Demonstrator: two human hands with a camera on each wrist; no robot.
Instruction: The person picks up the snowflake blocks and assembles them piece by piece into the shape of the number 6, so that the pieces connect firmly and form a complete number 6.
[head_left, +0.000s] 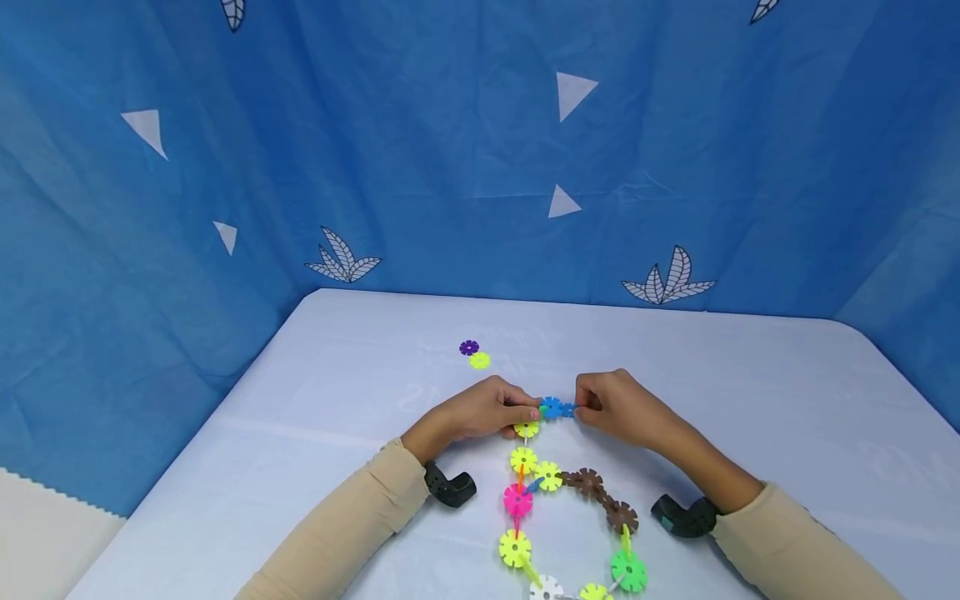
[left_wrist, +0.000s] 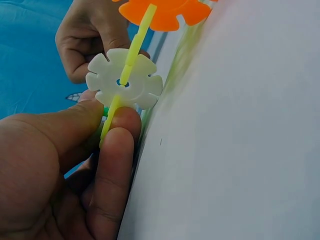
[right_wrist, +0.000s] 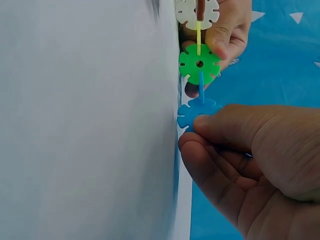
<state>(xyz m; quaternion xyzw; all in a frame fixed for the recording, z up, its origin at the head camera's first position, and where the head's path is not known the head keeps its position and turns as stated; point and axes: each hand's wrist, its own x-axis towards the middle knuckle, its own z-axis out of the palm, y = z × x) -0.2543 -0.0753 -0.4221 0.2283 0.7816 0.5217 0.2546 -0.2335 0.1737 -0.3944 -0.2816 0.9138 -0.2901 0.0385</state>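
A chain of slotted plastic snowflake discs runs up the table between both hands. My left hand (head_left: 483, 410) pinches it near its far end, where a yellow disc (left_wrist: 111, 119) meets a green disc (right_wrist: 199, 64). Between the thumb and index finger of my right hand (head_left: 622, 407) is a blue disc (right_wrist: 189, 114). Another blue disc (head_left: 551, 407) links it to the green one, so the chain spans both hands. A white disc (left_wrist: 125, 77) sits just beyond my left fingertips, with an orange disc (left_wrist: 165, 12) further along.
Nearer me the chain forms a loop with a pink disc (head_left: 517, 500), brown discs (head_left: 621, 517), a larger green disc (head_left: 628, 571) and a white disc (head_left: 546, 588). Loose purple (head_left: 468, 347) and yellow (head_left: 480, 360) discs lie beyond my left hand. A blue curtain (head_left: 465, 150) surrounds the white table (head_left: 750, 367).
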